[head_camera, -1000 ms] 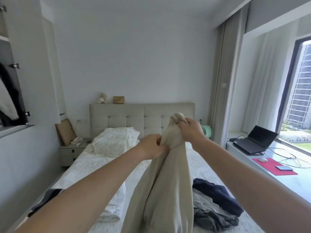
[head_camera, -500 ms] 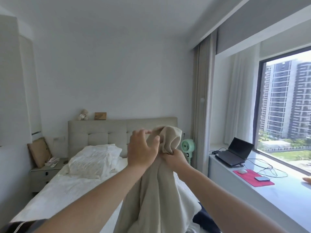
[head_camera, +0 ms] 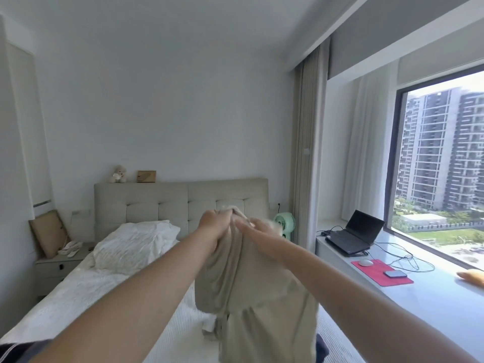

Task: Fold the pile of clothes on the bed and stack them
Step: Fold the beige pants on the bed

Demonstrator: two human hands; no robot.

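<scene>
A beige garment [head_camera: 251,292] hangs in the air in front of me, above the white bed [head_camera: 86,292]. My left hand [head_camera: 214,226] grips its top edge in a closed fist. My right hand [head_camera: 258,237] lies just to the right of the left, its fingers stretched out along the cloth near the top. A dark garment [head_camera: 321,349] shows at the bottom edge behind the hanging cloth. Another dark piece [head_camera: 15,348] lies at the bottom left corner. The remaining pile is hidden by the beige garment and my arms.
A white pillow [head_camera: 136,244] lies against the grey headboard [head_camera: 180,200]. A nightstand [head_camera: 56,263] stands at the left. A green fan [head_camera: 284,224] is beside the curtain. On the window ledge at the right sit a laptop [head_camera: 353,237], a red mat [head_camera: 379,273], a mouse and a phone.
The view has tilted up and right, so the pile on the bed dropped out of sight. My left hand closed on the top edge; my right hand moved from under the cloth to beside it.
</scene>
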